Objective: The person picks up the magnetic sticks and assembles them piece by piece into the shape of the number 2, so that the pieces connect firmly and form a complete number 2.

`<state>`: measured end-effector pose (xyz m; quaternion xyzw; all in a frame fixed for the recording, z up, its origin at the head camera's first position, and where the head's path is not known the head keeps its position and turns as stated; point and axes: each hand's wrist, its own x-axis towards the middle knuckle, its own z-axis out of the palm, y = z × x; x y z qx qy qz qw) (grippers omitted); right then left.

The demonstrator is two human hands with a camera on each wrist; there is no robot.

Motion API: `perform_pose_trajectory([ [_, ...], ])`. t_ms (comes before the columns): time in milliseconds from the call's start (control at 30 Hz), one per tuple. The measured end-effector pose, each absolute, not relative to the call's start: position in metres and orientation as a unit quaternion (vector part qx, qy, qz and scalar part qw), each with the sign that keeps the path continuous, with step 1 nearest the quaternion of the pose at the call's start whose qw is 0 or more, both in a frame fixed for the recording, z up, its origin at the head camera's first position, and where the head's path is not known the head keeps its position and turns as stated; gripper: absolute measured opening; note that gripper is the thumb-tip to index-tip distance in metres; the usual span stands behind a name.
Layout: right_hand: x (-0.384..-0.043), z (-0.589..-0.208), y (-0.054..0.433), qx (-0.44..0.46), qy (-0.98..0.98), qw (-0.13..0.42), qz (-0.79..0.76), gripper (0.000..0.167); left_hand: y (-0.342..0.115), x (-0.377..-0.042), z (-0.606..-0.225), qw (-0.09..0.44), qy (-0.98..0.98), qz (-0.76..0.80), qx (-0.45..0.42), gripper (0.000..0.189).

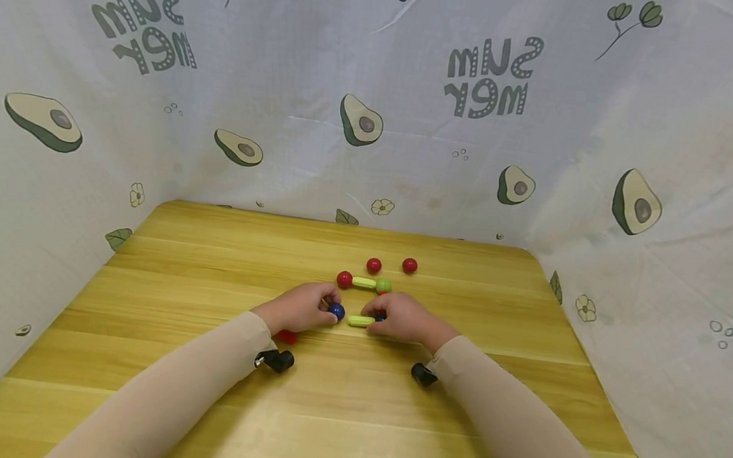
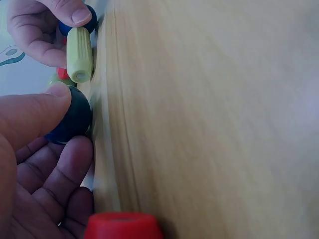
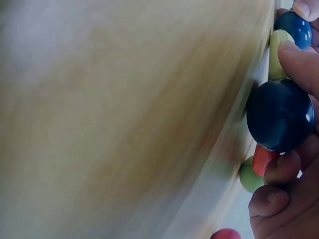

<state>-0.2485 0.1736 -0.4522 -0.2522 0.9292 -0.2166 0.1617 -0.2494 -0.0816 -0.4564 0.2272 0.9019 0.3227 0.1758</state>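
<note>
Thumb and fingers of my left hand (image 1: 299, 307) grip a blue ball (image 1: 336, 312). Across a small gap from it, a ribbed yellow-green rod (image 1: 359, 321) points toward that ball. My right hand (image 1: 406, 318) pinches this rod, thumb on its side, where it joins a second blue ball (image 3: 280, 115). From the second ball a red rod (image 3: 261, 160), partly covered by my right fingers, runs to a light green ball (image 1: 384, 285). Another yellow-green rod (image 1: 364, 283) links the green ball to a red ball (image 1: 344, 279).
Two loose red balls, one (image 1: 373, 265) left of the other (image 1: 410, 265), lie beyond the joined pieces. Beside my left wrist is a loose red piece (image 1: 287, 336), partly hidden. A printed cloth (image 1: 294, 175) hangs behind the wooden table (image 1: 246, 243).
</note>
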Motion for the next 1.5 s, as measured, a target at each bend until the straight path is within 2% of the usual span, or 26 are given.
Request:
perform_pose_trajectory([
  [567,-0.2478,-0.4553,0.1721,-0.222,0.927,0.156,-0.257,0.019,-0.0836,-0.2493,-0.4573,0.169,0.902,0.326,0.227,0.021],
  [1233,-0.251,-0.454,0.165,-0.245,0.925,0.144,-0.252,0.02,-0.0861,-0.2505,-0.4573,0.182,0.899,0.331,0.222,0.024],
  [1500,-0.2509,-0.4518,0.1694,-0.209,0.924,0.141,-0.286,0.033,-0.0885,-0.2508,-0.4573,0.187,0.898,0.332,0.22,0.026],
])
